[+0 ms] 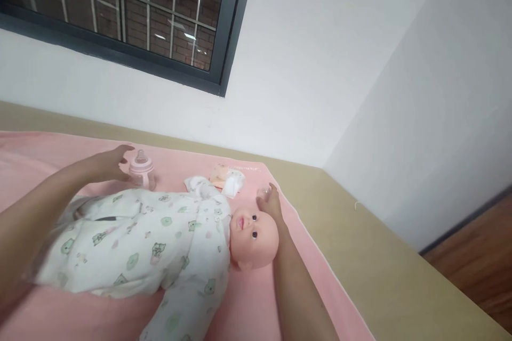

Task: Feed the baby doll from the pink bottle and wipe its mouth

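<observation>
Right hand [271,203] rests loosely open beside the doll [168,240], lying centrally on the pink blanket [248,309]; beyond, left hand [114,162], fingers spread, reaches the baby bottle [142,170], probably light, rigid, smooth plastic, best gripped round its waist.

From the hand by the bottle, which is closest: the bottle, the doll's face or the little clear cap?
1. Baby bottle: right beside the left hand, at its fingertips.
2. Doll's face: farther right, on the pink blanket.
3. Clear cap: about as far, by the right hand; too close to call.
</observation>
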Tool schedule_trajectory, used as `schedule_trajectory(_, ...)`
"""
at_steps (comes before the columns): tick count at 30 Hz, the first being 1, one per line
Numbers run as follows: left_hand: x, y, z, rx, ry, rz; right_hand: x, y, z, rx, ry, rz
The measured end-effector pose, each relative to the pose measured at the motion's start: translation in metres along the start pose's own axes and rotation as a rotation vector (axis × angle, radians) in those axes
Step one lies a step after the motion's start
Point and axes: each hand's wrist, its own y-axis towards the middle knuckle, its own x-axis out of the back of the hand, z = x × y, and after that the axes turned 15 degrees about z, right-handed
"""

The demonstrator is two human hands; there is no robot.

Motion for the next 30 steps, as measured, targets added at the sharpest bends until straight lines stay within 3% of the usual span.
schedule_trajectory(3,0.018,-0.018,-0.026,0.066,0.075,-0.041,-0.001,0.001,0.001,-0.043,0.03,0.009)
schedule_trajectory(6,0.021,-0.036,-0.073,-0.007,0.051,-0.085,-0.001,0.005,0.0,-0.05,0.059,-0.013)
schedule_trajectory(8,0.013,-0.042,-0.107,-0.152,0.023,-0.074,0.0,0.009,-0.002,-0.069,0.09,-0.035)
schedule_trajectory(10,-0.002,-0.042,-0.138,-0.318,-0.009,0.044,0.001,0.012,-0.003,-0.102,0.1,-0.041)
schedule_trajectory(13,-0.028,-0.032,-0.174,-0.478,-0.009,0.34,0.002,0.012,-0.001,-0.083,0.045,-0.058)
schedule_trajectory(18,-0.072,-0.004,-0.218,-0.531,-0.022,0.615,0.004,0.009,0.004,-0.006,-0.025,-0.1)
schedule_trajectory(23,-0.097,0.018,-0.24,-0.49,-0.034,0.891,0.007,0.012,0.007,0.056,-0.024,-0.099)
schedule_trajectory(30,-0.107,0.023,-0.249,-0.446,-0.057,1.276,0.003,0.008,0.016,0.121,-0.067,-0.091)
